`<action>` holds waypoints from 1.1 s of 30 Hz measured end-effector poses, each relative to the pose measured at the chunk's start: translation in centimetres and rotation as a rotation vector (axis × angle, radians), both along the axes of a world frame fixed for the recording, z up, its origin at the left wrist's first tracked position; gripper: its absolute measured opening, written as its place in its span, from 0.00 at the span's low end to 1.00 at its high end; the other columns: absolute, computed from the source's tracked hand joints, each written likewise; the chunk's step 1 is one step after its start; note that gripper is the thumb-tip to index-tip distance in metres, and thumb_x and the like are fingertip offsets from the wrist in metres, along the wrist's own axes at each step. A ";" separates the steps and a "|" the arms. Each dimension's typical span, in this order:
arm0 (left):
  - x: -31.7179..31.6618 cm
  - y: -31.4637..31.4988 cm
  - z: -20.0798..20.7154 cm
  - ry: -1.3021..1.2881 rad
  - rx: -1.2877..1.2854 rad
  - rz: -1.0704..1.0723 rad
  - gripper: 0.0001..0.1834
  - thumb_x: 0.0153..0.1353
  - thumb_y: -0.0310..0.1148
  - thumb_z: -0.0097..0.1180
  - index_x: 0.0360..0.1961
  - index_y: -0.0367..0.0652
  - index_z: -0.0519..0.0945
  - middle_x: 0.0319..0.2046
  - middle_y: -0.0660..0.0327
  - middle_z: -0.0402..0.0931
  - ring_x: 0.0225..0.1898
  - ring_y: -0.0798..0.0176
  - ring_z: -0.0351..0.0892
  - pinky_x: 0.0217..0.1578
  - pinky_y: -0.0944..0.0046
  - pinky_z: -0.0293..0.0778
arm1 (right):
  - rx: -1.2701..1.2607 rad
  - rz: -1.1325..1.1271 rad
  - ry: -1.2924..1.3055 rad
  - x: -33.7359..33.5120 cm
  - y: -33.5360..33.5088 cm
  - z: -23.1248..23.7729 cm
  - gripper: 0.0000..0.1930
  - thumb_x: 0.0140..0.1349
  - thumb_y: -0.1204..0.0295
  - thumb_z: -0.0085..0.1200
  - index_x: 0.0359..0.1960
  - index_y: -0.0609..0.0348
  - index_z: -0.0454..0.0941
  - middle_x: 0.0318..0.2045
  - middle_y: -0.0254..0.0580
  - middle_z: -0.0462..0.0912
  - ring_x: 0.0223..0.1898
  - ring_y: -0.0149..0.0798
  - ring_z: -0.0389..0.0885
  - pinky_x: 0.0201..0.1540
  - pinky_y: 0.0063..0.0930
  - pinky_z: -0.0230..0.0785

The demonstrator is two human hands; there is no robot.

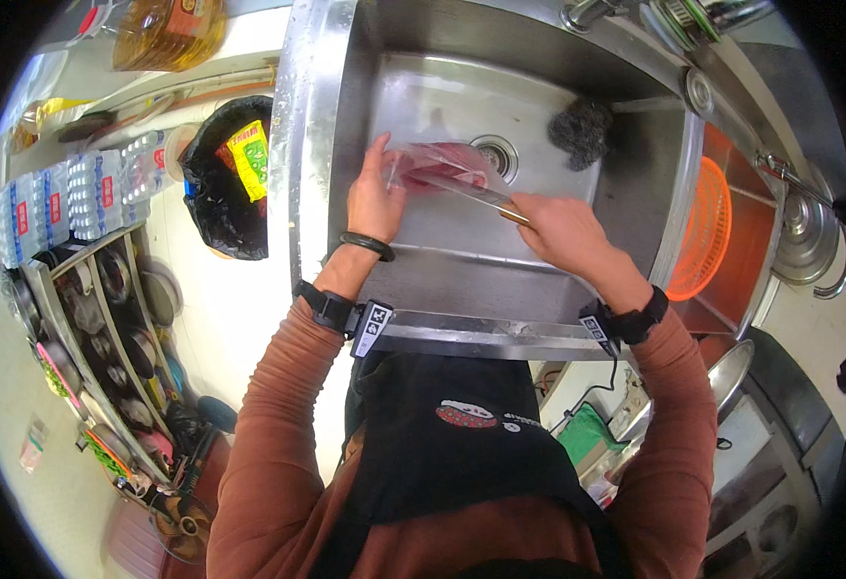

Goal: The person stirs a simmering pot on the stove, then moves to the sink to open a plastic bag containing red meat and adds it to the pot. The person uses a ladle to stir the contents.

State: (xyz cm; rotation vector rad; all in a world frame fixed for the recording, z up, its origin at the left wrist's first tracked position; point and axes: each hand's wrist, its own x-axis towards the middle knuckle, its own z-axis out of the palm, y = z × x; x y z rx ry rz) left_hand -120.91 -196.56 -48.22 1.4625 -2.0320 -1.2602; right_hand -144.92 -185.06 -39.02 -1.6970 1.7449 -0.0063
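Over the steel sink (423, 232) my left hand (375, 201) grips a clear plastic bag with red meat (447, 159) inside, holding it at its left end. My right hand (563, 232) is closed round the handle of a knife (476, 193). The blade points up and to the left and lies against the near side of the bag. Whether the blade has gone through the plastic, I cannot tell. Just beyond the bag is the round drain (496, 157) in the sink floor.
A dark scouring pad (580, 133) lies in the sink's far right corner. An orange colander (703, 232) stands in the basin to the right. Left of the sink is a bin with a black bag (212, 217). Bottled water packs (95, 193) sit on a rack. A faucet (587, 12) is at the back.
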 end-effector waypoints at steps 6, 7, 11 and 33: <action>-0.2 0.0 -0.4 0.025 0.063 0.013 0.40 0.49 0.15 0.52 0.67 0.45 0.62 0.52 0.54 0.79 0.25 0.66 0.76 0.34 0.66 0.75 | -0.069 -0.496 -0.271 -0.7 3.9 -1.0 0.18 0.57 0.68 0.54 0.51 0.51 0.76 0.38 0.49 0.84 0.38 0.53 0.82 0.41 0.42 0.74; -0.3 0.0 -0.5 0.021 0.055 0.015 0.40 0.49 0.15 0.52 0.67 0.45 0.62 0.52 0.54 0.79 0.25 0.66 0.75 0.34 0.66 0.75 | -0.098 -0.578 -0.252 -0.5 4.5 -1.6 0.20 0.57 0.68 0.55 0.53 0.51 0.75 0.39 0.50 0.83 0.39 0.53 0.82 0.41 0.42 0.74; -0.5 0.3 -0.6 0.021 0.046 -0.017 0.39 0.49 0.15 0.53 0.66 0.45 0.63 0.52 0.54 0.79 0.25 0.66 0.75 0.33 0.66 0.75 | -0.235 -0.579 0.065 -1.9 7.4 -3.6 0.22 0.57 0.69 0.54 0.55 0.53 0.73 0.42 0.50 0.82 0.41 0.54 0.81 0.42 0.44 0.74; -1.7 0.9 0.4 -0.022 0.050 -0.075 0.39 0.49 0.14 0.53 0.66 0.44 0.63 0.51 0.53 0.79 0.24 0.67 0.75 0.31 0.67 0.75 | 0.140 -0.857 0.190 2.8 -5.0 -15.4 0.21 0.53 0.58 0.59 0.42 0.63 0.77 0.39 0.62 0.82 0.43 0.59 0.82 0.47 0.51 0.73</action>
